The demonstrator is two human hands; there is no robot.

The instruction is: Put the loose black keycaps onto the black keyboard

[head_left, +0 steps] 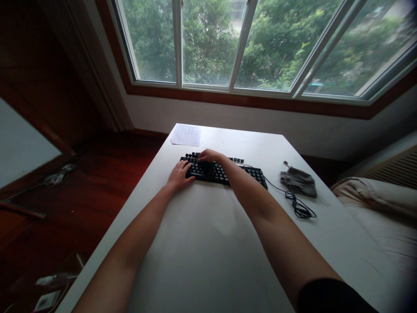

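A black keyboard (224, 173) lies across the far half of a white table (208, 243). My left hand (180, 174) rests at the keyboard's left end, fingers stretched over the keys, holding nothing. My right hand (210, 155) reaches across to the upper left part of the keyboard, fingers bent down onto the top rows of keys. Whether it grips anything there is too small to tell. Both forearms stretch out over the table.
A sheet of paper (186, 134) lies at the table's far left corner. A grey cloth pouch (299, 181) and the coiled black keyboard cable (298, 206) lie right of the keyboard. A wide window is behind, a bed (378, 208) at the right, dark wooden floor at the left.
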